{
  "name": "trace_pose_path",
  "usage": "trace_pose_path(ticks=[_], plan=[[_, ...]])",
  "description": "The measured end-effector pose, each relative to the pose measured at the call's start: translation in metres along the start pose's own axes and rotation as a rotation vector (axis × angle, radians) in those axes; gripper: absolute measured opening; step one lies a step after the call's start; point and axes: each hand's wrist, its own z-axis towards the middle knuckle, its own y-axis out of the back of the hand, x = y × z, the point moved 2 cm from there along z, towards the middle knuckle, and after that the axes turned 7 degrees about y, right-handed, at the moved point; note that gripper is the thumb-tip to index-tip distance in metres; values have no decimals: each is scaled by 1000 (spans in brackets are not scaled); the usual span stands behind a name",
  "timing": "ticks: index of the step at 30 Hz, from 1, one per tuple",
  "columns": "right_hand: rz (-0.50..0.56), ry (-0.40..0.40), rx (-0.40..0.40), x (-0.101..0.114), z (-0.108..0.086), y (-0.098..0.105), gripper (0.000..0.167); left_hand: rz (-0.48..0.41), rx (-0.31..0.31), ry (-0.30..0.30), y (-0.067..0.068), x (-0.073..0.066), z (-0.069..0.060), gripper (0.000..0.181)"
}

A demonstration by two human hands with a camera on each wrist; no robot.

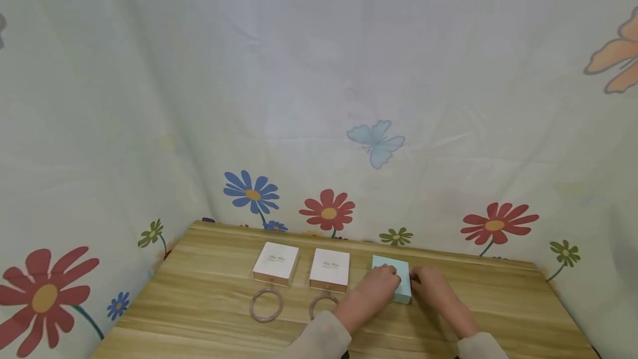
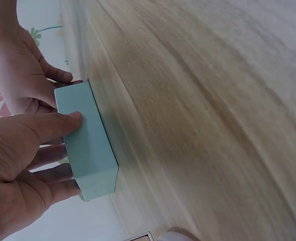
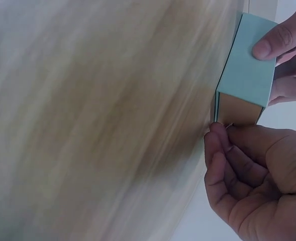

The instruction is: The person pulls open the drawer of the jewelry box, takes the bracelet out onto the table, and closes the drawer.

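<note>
A teal drawer-style gift box point(image 1: 402, 291) sits on the wooden table, right of centre. My left hand point(image 1: 374, 291) grips it, thumb on one long side and fingers on the other. At the box's right end, my right hand point(image 1: 435, 288) pinches with thumb and fingertips. In the right wrist view, the brown drawer front point(image 3: 238, 109) faces that hand, and a thin pale pull tab point(image 3: 230, 125) shows at the fingertips, mostly hidden. The drawer looks closed. Left of the hands lie two pinkish bangles point(image 1: 266, 321), the nearer one partly covered by my left forearm.
Two white boxes, a left one point(image 1: 276, 259) and a right one point(image 1: 330, 265), stand behind the bangles with brown drawer fronts toward me. A floral curtain point(image 1: 299, 71) hangs behind the wooden table point(image 1: 199, 281) and on both its sides.
</note>
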Motion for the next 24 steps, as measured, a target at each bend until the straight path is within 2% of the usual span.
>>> trace_pose_path(ticks=[6, 13, 24], plan=[[-6, -23, 0, 2, 2, 1, 14, -3, 22, 13, 2, -1, 2, 11], [-19, -1, -4, 2, 1, -2, 23, 1, 36, 25, 4, -3, -1, 12], [-15, -19, -10, 2, 1, -2, 19, 9, 17, 29, 5, -3, -3, 11]])
